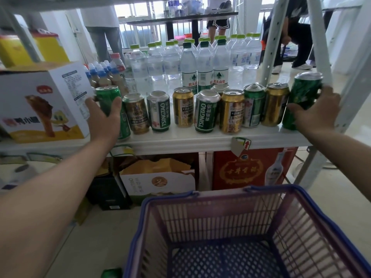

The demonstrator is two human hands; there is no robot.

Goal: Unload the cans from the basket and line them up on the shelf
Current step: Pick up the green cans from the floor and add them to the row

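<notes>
Several green and gold cans stand in a row along the front of the white shelf (180,140). My left hand (104,115) grips a green can (108,97) at the left end of the row, beside a white snack box. My right hand (315,109) holds another green can (303,93) at the right end, tilted against the shelf upright. Between them stand a gold can (231,111) and a Tsingtao can (206,111), among others. The purple and blue basket (200,199) sits below in front of me, and no cans show inside it.
Water bottles (188,63) and small milk bottles (104,73) fill the shelf behind the cans. A white snack box (40,101) stands at the left. A slanted white upright (325,67) borders the right end. Cartons sit under the shelf. People stand beyond.
</notes>
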